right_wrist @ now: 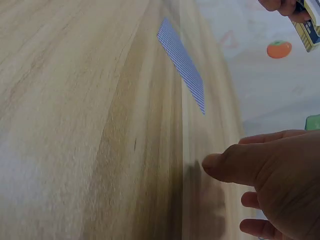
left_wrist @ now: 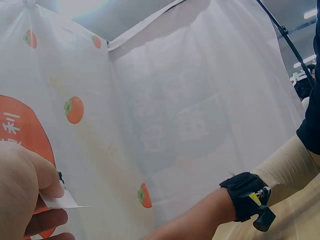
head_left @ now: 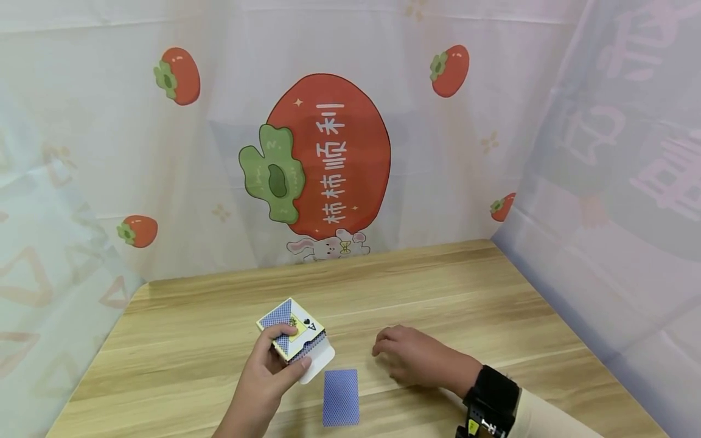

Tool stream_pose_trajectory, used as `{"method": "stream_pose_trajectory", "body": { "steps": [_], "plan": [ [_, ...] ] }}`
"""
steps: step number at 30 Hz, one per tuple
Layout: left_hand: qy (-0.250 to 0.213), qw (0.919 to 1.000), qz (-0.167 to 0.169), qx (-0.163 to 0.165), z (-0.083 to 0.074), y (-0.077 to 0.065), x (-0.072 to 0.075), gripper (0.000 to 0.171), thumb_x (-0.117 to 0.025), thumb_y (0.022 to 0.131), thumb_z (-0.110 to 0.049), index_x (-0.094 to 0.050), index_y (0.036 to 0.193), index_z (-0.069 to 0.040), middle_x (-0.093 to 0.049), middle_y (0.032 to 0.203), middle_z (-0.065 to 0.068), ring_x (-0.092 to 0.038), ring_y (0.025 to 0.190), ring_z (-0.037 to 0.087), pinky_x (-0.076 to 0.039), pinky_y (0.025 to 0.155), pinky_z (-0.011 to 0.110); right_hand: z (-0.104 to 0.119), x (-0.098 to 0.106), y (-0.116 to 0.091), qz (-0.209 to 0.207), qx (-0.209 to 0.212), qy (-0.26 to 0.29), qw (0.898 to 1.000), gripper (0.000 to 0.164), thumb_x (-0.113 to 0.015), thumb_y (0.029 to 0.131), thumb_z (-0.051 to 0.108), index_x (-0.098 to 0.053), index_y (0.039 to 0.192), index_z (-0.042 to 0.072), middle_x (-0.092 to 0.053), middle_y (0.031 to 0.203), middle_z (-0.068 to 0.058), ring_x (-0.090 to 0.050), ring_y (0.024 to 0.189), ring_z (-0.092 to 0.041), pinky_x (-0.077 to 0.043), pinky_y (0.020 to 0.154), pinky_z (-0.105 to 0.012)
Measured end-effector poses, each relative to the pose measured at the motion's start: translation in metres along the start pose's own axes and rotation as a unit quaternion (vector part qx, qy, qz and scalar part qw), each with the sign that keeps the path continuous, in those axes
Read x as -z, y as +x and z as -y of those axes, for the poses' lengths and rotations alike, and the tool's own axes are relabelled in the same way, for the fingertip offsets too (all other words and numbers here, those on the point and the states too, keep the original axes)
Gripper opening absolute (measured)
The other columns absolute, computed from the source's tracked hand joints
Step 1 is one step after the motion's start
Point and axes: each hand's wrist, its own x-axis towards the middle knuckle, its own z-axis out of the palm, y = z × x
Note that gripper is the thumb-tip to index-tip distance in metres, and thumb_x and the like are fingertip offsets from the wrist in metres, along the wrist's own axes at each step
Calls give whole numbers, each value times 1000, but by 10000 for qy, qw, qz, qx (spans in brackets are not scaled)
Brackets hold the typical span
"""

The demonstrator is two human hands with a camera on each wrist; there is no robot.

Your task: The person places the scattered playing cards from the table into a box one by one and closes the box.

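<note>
In the head view my left hand [head_left: 268, 371] grips a card box [head_left: 292, 328] with a blue patterned face, an ace of spades corner and a white flap hanging out at its lower right. Blue card backs show at the box's mouth. A single playing card [head_left: 341, 397] lies back up on the table, below and right of the box. To the right of that card my right hand [head_left: 413, 354] hovers low over the wood with fingers loosely bent and nothing in them. The right wrist view shows the same hand [right_wrist: 272, 175] apart from the card [right_wrist: 184, 67].
A wooden table [head_left: 181, 340] fills the lower part of the head view. White curtains [head_left: 219, 61] printed with persimmons stand along its back and sides. A black strap [head_left: 493, 395] with a small device is on my right wrist.
</note>
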Motion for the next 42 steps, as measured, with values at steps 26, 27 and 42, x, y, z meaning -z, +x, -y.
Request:
{"method": "stream_pose_trajectory", "body": {
  "steps": [26, 27, 42],
  "plan": [
    [-78, 9999, 107, -66, 0, -2, -1, 51, -69, 89, 5, -42, 130, -6, -49, 124, 27, -64, 104, 24, -59, 81, 32, 31, -24, 79, 718, 1650, -25, 9837, 49, -56, 104, 32, -45, 152, 31, -47, 153, 11, -33, 148, -16, -31, 120, -40],
    [-78, 9999, 99, -48, -1, -2, -1, 51, -69, 88, 6, -42, 130, -6, -50, 124, 27, -64, 104, 25, -59, 81, 32, 32, -25, 81, 657, 1687, -84, 9834, 46, -54, 105, 33, -47, 151, 31, -48, 152, 12, -35, 147, -14, -32, 119, -37],
    [-109, 9998, 142, 1, -2, -2, 1, 51, -69, 89, 5, -41, 131, -6, -49, 126, 28, -63, 106, 26, -58, 83, 32, 57, -42, 100, -472, 1540, -172, 9868, 48, -45, 108, 31, -38, 155, 22, -53, 146, 6, -48, 127, -2, -41, 110, -30]
  ]
}}
